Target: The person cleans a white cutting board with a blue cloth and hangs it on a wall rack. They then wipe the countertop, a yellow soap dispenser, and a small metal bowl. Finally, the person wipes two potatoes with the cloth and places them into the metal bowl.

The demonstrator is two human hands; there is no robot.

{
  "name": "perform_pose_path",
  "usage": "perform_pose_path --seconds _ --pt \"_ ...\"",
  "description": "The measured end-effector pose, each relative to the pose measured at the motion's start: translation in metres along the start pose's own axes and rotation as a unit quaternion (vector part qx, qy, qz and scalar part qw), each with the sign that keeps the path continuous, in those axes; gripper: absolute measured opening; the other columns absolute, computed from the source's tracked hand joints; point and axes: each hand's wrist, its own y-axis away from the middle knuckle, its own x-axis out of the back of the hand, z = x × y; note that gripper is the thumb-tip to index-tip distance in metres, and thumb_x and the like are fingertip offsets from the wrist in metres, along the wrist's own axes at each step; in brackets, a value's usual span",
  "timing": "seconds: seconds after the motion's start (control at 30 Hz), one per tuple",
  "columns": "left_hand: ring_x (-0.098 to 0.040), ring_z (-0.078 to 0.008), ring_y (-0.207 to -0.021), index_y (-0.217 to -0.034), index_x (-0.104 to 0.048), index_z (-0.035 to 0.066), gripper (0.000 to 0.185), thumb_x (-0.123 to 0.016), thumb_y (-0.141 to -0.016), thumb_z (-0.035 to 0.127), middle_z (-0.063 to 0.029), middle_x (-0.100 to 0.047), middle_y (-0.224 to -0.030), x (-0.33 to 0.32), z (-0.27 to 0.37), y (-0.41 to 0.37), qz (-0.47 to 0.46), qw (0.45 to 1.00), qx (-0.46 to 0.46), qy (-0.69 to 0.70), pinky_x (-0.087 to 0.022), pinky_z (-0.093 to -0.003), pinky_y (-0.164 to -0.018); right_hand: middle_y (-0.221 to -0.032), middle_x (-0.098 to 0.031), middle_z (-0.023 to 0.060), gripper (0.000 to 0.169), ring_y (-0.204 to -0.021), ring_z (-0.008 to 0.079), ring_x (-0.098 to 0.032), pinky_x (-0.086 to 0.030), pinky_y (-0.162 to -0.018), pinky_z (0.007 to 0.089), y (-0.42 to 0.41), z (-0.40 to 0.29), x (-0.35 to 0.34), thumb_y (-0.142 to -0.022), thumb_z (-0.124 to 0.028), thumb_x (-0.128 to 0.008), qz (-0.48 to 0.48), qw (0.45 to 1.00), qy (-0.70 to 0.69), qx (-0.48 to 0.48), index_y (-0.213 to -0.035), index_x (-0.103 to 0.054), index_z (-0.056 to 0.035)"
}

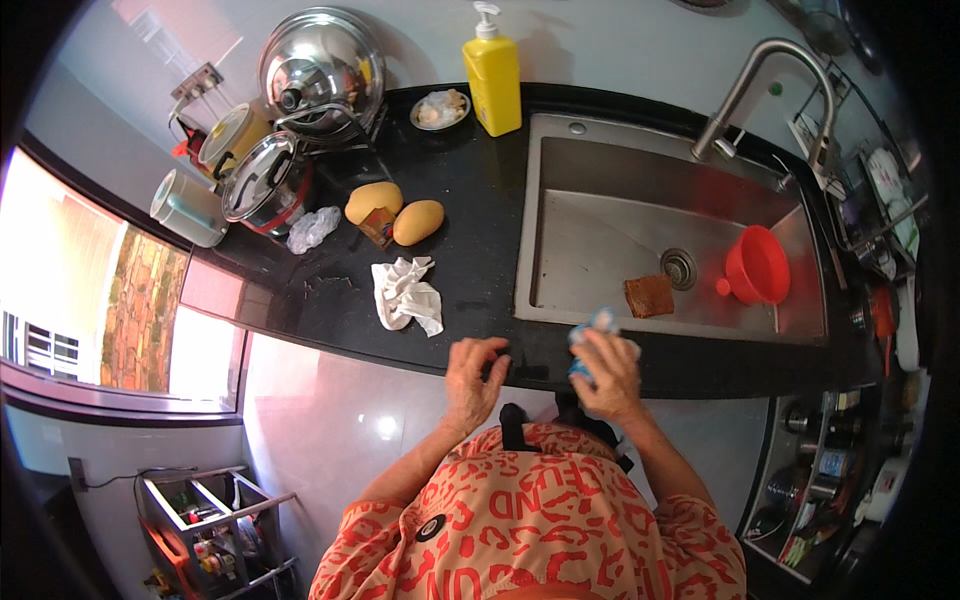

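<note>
My right hand (611, 371) presses a bunched blue-and-white cloth (592, 334) onto the black countertop (480, 285), just in front of the sink's near rim. The hand and cloth look slightly blurred. My left hand (475, 375) hovers at the counter's front edge, fingers curled and apart, with nothing in it. Up and to its left lies a crumpled white cloth (407, 295). Inside the stainless steel sink (592, 232) a brown scouring pad (649, 296) rests near the drain (678, 268). A red plastic ladle-like scoop (757, 266) lies at the sink's right side.
Two yellow mangoes (418, 223) sit beside a small packet (377, 226) and a crumpled plastic bag (313, 229). Behind are a lidded pot (262, 187), a racked steel lid (322, 75), a small dish (440, 110) and a yellow pump bottle (493, 82). The faucet (750, 82) arches over the sink.
</note>
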Motion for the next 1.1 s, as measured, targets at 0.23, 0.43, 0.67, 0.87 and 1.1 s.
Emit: perform_pose_path --seconds 0.23,0.43,0.67,0.87,1.1 --pt "-0.036 -0.0380 -0.119 -0.120 -0.057 0.015 0.057 -0.076 -0.067 0.010 -0.0175 -0.039 -0.129 0.041 -0.054 -0.036 0.127 0.951 0.024 -0.282 -0.031 -0.0468 -0.099 -0.110 -0.058 0.0057 0.036 -0.103 0.0224 -0.054 -0.044 -0.085 0.0369 -0.082 -0.038 -0.057 -0.073 -0.017 -0.073 -0.086 0.972 -0.123 0.179 -0.106 -0.063 -0.0059" --pt "-0.041 -0.0358 -0.114 -0.113 -0.058 0.014 0.046 -0.071 -0.069 0.006 -0.0143 -0.045 -0.122 0.047 -0.084 -0.052 0.099 0.951 0.088 -0.281 -0.036 -0.0454 -0.094 -0.102 -0.058 0.0030 0.033 -0.096 0.0216 -0.054 -0.043 -0.080 0.0378 -0.158 -0.028 -0.105 -0.072 -0.019 -0.074 -0.026 0.980 -0.103 0.169 -0.100 -0.062 -0.0085" --pt "-0.056 -0.0313 -0.083 -0.100 -0.057 0.002 0.024 -0.059 -0.077 -0.007 -0.0146 -0.054 -0.095 0.059 -0.086 -0.033 0.245 0.948 0.071 -0.188 -0.047 -0.0380 -0.072 -0.098 -0.053 0.0042 0.030 -0.094 0.0260 -0.052 -0.042 -0.076 0.0410 -0.252 0.018 -0.134 -0.071 -0.020 -0.074 0.039 0.996 -0.014 0.079 -0.096 -0.059 -0.0124" --pt "-0.056 -0.0162 -0.066 -0.090 -0.057 0.001 0.014 -0.063 -0.087 0.012 -0.0092 -0.061 -0.075 0.097 -0.085 0.033 0.332 0.883 0.294 -0.154 -0.047 -0.0310 -0.060 -0.100 -0.055 0.0064 0.030 -0.094 0.0276 -0.052 -0.043 -0.077 0.0416 -0.289 0.041 -0.158 -0.077 -0.025 -0.071 0.092 0.992 0.085 0.008 -0.100 -0.058 -0.0110" --pt "-0.060 -0.0188 -0.069 -0.095 -0.052 0.000 0.033 -0.071 -0.080 0.023 -0.0141 -0.063 -0.081 0.109 -0.096 0.107 0.310 0.821 0.471 -0.090 -0.050 -0.0327 -0.062 -0.114 -0.047 0.0199 0.053 -0.102 0.0350 -0.047 -0.038 -0.084 0.0494 -0.200 -0.028 -0.117 -0.072 -0.018 -0.065 -0.033 0.997 0.000 0.074 -0.120 -0.048 -0.0011"
